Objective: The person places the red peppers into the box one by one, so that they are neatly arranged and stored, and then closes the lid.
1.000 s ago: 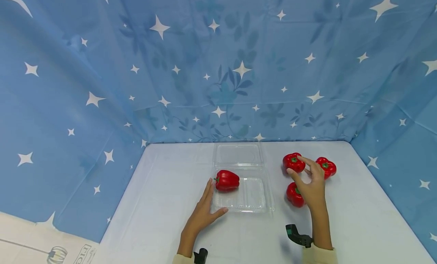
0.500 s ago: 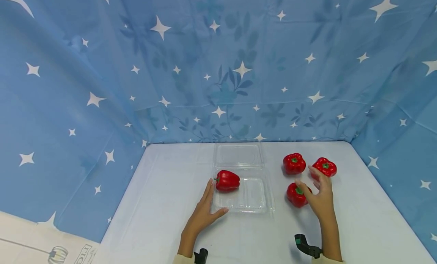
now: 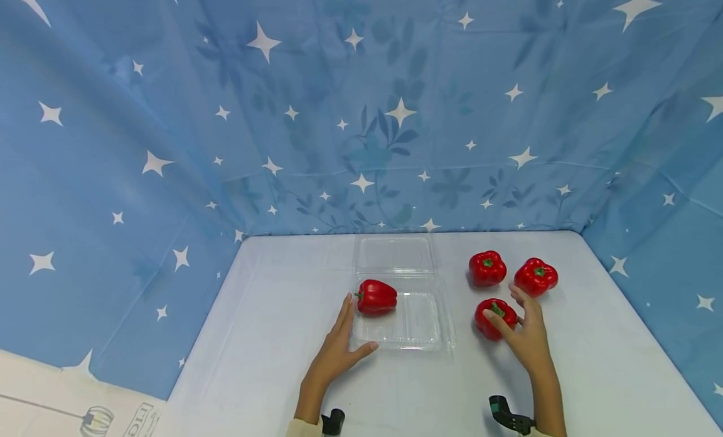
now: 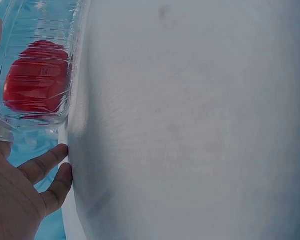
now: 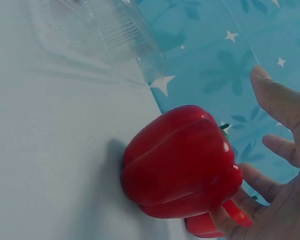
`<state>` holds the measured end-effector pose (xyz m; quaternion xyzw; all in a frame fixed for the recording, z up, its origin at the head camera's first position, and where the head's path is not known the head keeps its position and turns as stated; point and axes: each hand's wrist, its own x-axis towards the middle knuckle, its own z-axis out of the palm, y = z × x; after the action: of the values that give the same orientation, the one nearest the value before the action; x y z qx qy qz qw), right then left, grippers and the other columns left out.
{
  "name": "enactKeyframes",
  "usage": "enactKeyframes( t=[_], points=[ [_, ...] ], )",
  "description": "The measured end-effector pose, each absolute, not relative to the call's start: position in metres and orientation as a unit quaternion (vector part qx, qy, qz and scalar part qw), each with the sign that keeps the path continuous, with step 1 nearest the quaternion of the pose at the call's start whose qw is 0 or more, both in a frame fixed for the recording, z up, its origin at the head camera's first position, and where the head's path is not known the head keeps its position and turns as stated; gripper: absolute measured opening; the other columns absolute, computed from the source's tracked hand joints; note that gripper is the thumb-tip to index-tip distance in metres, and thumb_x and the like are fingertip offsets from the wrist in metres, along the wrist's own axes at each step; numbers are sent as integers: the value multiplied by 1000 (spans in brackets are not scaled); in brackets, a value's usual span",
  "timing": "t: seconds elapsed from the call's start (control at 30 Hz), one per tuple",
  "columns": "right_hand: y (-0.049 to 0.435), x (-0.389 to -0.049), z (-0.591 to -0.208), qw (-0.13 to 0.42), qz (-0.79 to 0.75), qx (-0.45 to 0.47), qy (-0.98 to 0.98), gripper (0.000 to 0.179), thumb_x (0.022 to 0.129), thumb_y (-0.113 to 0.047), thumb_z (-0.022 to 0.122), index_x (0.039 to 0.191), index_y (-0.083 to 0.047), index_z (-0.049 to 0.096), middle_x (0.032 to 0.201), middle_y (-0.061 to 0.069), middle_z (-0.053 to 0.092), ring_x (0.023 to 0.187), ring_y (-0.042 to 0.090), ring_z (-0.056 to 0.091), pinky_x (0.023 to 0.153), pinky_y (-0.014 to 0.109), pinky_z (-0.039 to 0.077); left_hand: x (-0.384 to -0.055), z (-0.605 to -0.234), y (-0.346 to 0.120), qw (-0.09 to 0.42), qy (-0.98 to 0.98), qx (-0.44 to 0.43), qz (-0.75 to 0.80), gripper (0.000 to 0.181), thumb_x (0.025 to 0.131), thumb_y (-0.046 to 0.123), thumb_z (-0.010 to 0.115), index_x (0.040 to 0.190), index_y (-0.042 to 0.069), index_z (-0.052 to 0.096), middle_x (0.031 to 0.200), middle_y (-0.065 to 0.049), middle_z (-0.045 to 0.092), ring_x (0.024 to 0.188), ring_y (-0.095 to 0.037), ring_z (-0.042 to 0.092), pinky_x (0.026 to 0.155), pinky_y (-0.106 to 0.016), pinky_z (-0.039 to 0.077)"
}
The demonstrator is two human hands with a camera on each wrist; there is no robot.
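A clear plastic clamshell container (image 3: 420, 321) lies with its lid folded back, and one red bell pepper (image 3: 376, 297) rests on its side in the left part. My left hand (image 3: 332, 356) stays along the container's left side, thumb by the front edge; the left wrist view shows the fingers (image 4: 42, 165) extended. Over on the right, my right hand (image 3: 528, 336) is spread at the nearest red bell pepper (image 3: 490, 327), which stands stem up. In the right wrist view the thumb (image 5: 275, 97) stands off that bell pepper (image 5: 182, 162), while other fingertips reach its far side.
Two more red bell peppers stand behind, one at the back (image 3: 487, 269) and one farther right (image 3: 536, 276). The white table (image 3: 271, 311) is bordered by a blue star-patterned curtain (image 3: 316, 142) at the back and sides.
My right hand has moved from over the back bell pepper toward the front, down to the nearest one. The left hand and container have kept their places.
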<state>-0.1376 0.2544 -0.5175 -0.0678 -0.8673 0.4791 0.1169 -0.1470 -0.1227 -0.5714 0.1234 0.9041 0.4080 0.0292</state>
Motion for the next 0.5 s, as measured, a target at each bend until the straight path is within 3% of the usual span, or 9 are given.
enactKeyframes(
  t=[0.5],
  points=[
    [257,-134,-534,54,457,-79,-884,95,84,-27,77,155,-4,18,151,30,28,137,50,29,99,67,40,-147,-570,-122,30,904,120,409,105,81,59,70,159,22,10,165,16,0,153,-23,15,108,-70,29]
  ],
)
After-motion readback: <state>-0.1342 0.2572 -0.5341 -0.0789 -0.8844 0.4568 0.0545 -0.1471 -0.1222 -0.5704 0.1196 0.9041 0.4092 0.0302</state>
